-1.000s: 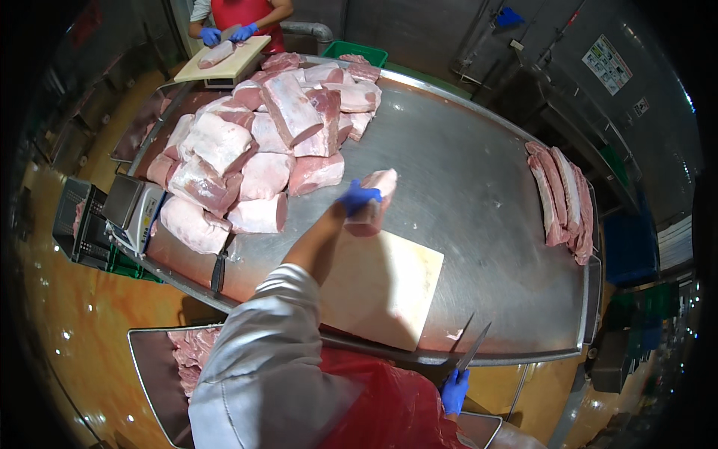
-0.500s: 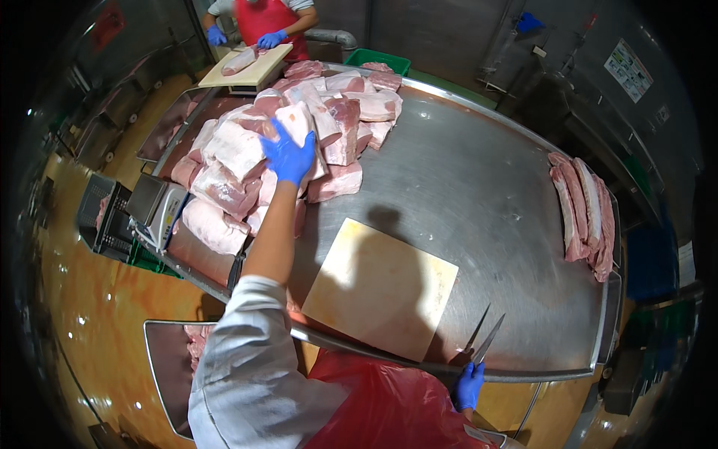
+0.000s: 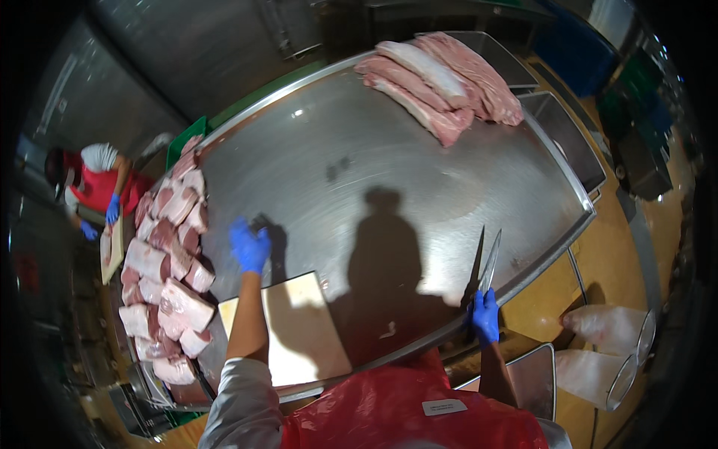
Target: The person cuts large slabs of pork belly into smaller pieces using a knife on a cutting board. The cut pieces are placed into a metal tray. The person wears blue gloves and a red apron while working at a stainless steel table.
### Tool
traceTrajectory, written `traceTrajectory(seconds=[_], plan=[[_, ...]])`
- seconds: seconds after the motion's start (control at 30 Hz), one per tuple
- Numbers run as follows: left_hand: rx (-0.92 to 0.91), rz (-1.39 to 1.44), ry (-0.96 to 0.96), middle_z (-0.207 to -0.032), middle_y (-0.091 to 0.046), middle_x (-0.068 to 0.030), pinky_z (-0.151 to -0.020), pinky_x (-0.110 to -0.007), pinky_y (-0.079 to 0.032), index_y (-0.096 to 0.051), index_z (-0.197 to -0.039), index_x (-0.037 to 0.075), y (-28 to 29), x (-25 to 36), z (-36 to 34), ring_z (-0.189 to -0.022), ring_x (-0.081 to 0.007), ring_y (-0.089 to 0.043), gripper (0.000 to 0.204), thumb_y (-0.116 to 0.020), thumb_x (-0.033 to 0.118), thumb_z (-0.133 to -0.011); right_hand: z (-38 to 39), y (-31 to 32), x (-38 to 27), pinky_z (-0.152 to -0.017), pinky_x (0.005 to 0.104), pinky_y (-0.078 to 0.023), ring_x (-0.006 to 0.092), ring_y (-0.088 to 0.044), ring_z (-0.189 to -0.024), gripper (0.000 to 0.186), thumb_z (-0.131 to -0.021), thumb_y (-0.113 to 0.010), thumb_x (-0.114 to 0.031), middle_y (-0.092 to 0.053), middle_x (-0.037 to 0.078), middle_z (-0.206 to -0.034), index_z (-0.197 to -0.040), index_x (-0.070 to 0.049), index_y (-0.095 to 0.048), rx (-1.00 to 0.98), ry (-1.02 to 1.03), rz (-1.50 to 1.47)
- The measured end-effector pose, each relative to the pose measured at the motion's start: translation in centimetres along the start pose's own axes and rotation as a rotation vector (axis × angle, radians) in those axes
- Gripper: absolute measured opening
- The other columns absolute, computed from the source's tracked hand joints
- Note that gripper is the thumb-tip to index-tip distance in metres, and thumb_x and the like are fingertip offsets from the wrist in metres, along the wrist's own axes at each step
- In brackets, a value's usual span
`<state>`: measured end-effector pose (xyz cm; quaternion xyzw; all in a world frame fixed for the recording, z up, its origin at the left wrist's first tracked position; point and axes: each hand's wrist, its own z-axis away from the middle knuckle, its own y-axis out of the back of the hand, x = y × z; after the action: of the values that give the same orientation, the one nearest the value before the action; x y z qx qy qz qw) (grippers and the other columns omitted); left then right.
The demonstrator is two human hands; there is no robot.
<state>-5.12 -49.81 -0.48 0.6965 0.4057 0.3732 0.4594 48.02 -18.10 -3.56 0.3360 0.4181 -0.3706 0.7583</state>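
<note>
My left hand [image 3: 250, 245], in a blue glove, hovers over the steel table [image 3: 321, 217] between the meat pile and the white cutting board [image 3: 318, 337]. Its fingers look apart and somewhat blurred, with nothing in them. Blocks of pale, fatty raw meat [image 3: 187, 305] lie heaped along the table's left side. By the near edge my right hand [image 3: 485, 316], also gloved in blue, is closed round the handle of a knife [image 3: 491, 262]. The blade points up and away from me. Several long meat strips [image 3: 422, 75] rest at the far right.
A co-worker [image 3: 105, 176] in a red apron stands at the far left by another cutting board [image 3: 114, 254]. A green crate [image 3: 183, 142] is beyond the pile. Metal bins [image 3: 565, 138] adjoin the table's right end. Two clear-bagged containers [image 3: 598, 378] stand on the floor at right.
My view has swung to the right, toward the long strips. My left hand has come off the meat pile with nothing in it. My right hand still grips the knife.
</note>
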Motion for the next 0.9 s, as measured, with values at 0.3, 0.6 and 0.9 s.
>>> traceTrajectory(seconds=[0.3, 0.6, 0.9], plan=[[-0.375, 0.6, -0.355, -0.139, -0.051, -0.0382, -0.111, -0.047, -0.043, -0.032, -0.152, -0.009, -7.5, 55.6, -12.9, -0.132, -0.0459, -0.052, 0.094, -0.073, 0.042, -0.084, -7.9, 10.0, -1.8, -0.053, 0.0277, -0.042, 0.0085, -0.05, -0.059, 0.012, -0.105, -0.053, -0.016, -0.054, -0.001, -0.071, -0.108, -0.006, -0.057, 0.096, 0.068, -0.22], [-0.274, -0.042, 0.186, -0.155, -0.021, -0.0422, -0.097, -0.073, -0.04, 0.003, -0.164, 0.013, -13.0, 77.4, -23.0, -0.137, -0.0597, -0.035, 0.131, -0.077, 0.067, -0.075, -8.5, 10.3, -2.6, -0.044, 0.0319, -0.05, 0.0158, -0.061, -0.047, 0.019, -0.105, -0.047, -0.019, -0.059, 0.007, -0.059, -0.095, -0.004, -0.052, 0.154, -0.154, -0.097], [-0.427, 0.175, -0.007, -0.144, -0.054, -0.0252, -0.106, -0.044, -0.05, -0.007, -0.164, 0.028, -10.2, 70.3, -25.2, -0.132, -0.0388, -0.055, 0.126, -0.087, 0.04, -0.068, -7.7, 11.1, -2.1, -0.042, 0.0328, -0.049, 0.0163, -0.062, -0.048, 0.018, -0.103, -0.051, -0.017, -0.06, 0.009, -0.061, -0.095, -0.001, -0.051, 0.083, -0.178, -0.203]])
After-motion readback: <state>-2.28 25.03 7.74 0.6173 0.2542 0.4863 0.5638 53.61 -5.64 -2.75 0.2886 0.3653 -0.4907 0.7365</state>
